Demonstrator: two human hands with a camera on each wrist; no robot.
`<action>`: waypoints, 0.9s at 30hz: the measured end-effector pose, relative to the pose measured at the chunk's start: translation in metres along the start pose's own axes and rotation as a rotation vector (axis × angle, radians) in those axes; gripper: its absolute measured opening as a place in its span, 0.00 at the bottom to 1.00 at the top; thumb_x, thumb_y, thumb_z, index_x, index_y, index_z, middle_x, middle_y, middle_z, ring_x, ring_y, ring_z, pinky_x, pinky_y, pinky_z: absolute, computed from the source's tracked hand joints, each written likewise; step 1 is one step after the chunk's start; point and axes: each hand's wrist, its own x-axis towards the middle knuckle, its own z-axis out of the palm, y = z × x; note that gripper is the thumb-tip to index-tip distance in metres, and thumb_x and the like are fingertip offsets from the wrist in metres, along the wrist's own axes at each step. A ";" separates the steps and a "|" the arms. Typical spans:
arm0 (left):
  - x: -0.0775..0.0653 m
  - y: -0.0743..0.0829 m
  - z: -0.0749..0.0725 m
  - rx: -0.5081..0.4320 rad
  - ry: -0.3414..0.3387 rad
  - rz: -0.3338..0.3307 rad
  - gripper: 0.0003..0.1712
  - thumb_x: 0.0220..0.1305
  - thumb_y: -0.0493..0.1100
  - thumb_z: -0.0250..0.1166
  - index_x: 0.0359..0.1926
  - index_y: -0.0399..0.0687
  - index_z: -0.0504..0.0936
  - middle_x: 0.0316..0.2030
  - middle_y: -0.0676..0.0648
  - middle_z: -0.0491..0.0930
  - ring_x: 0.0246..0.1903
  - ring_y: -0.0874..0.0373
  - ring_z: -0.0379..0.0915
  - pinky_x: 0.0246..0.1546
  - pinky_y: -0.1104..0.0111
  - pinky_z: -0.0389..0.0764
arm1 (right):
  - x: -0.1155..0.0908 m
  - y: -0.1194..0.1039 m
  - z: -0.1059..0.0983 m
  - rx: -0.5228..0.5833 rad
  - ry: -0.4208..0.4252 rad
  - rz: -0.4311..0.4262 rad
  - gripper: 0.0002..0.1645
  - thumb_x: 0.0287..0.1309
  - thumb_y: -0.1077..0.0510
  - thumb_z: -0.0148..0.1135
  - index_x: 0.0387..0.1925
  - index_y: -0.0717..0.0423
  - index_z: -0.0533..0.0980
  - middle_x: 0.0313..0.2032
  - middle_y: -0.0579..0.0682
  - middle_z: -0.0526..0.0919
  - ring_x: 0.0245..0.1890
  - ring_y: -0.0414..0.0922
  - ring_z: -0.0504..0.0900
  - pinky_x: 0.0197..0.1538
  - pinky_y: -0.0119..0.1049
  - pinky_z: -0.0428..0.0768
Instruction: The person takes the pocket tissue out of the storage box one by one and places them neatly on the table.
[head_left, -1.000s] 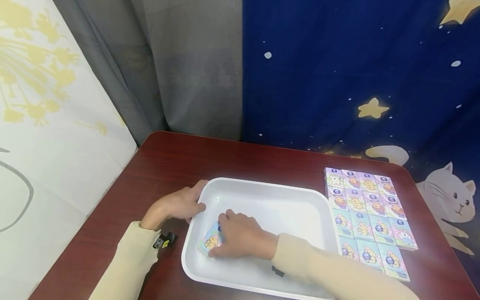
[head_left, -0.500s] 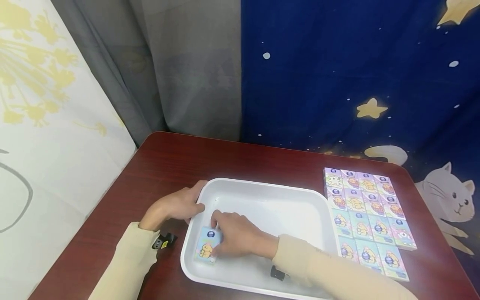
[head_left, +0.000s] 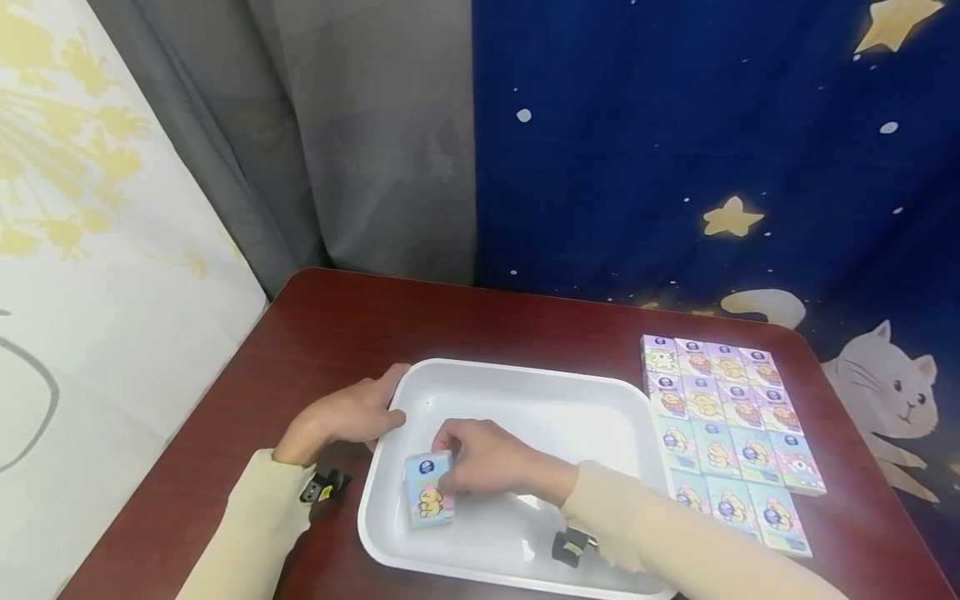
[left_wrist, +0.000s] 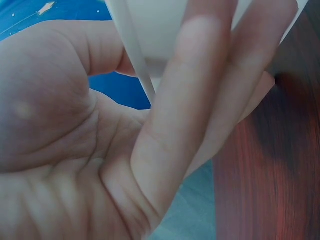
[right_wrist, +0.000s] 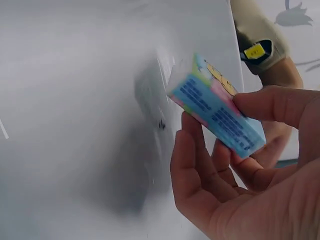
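A white rectangular plastic tray stands on the table in the head view. My left hand grips its left rim, thumb over the edge and fingers along the outer wall; the left wrist view shows the tray wall between thumb and fingers. Over the tray's left part, my right hand pinches a small blue pocket tissue pack with a cartoon puppy on its front. In the right wrist view, the thumb presses one face of the pack and the fingertips lie under the other, above the tray floor.
Right of the tray, similar packs lie in close rows, purple ones at the back and blue ones in front. The dark red table ends at a grey and blue curtain. My right forearm crosses the tray's right rim.
My right hand has drawn the tissue pack out from the tray's left end, turning it so its printed front faces me, and now holds it by one side. The left hand keeps its grip.
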 end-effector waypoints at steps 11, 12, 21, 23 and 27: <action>0.000 -0.001 0.001 0.006 0.008 0.003 0.44 0.72 0.30 0.66 0.82 0.42 0.54 0.52 0.36 0.83 0.36 0.49 0.90 0.28 0.52 0.93 | -0.016 0.015 -0.028 0.112 0.022 0.069 0.18 0.61 0.61 0.69 0.52 0.56 0.77 0.42 0.50 0.84 0.39 0.45 0.85 0.41 0.39 0.87; 0.001 -0.001 0.001 0.008 0.008 0.006 0.44 0.72 0.30 0.66 0.82 0.42 0.54 0.53 0.36 0.83 0.36 0.49 0.90 0.28 0.52 0.93 | -0.018 0.017 -0.030 0.133 0.020 0.076 0.18 0.61 0.62 0.68 0.52 0.56 0.77 0.43 0.50 0.84 0.40 0.46 0.85 0.43 0.41 0.88; 0.003 0.000 -0.001 0.028 0.006 0.016 0.43 0.72 0.31 0.64 0.81 0.40 0.54 0.51 0.36 0.84 0.35 0.51 0.89 0.27 0.54 0.92 | -0.039 0.032 -0.052 0.266 -0.015 0.134 0.24 0.62 0.66 0.62 0.60 0.56 0.74 0.52 0.56 0.81 0.47 0.53 0.85 0.48 0.56 0.92; 0.003 0.000 -0.001 0.025 0.006 0.015 0.44 0.72 0.30 0.64 0.82 0.40 0.54 0.51 0.36 0.84 0.35 0.51 0.89 0.27 0.55 0.92 | -0.044 0.035 -0.058 0.285 -0.012 0.129 0.25 0.62 0.67 0.61 0.61 0.56 0.73 0.53 0.57 0.80 0.49 0.54 0.85 0.49 0.57 0.91; 0.002 -0.001 -0.001 0.021 0.006 0.014 0.44 0.72 0.31 0.64 0.82 0.41 0.54 0.50 0.37 0.84 0.34 0.51 0.88 0.27 0.55 0.92 | -0.053 0.040 -0.070 0.301 0.004 0.107 0.24 0.63 0.67 0.61 0.61 0.57 0.72 0.54 0.58 0.80 0.51 0.55 0.85 0.50 0.58 0.91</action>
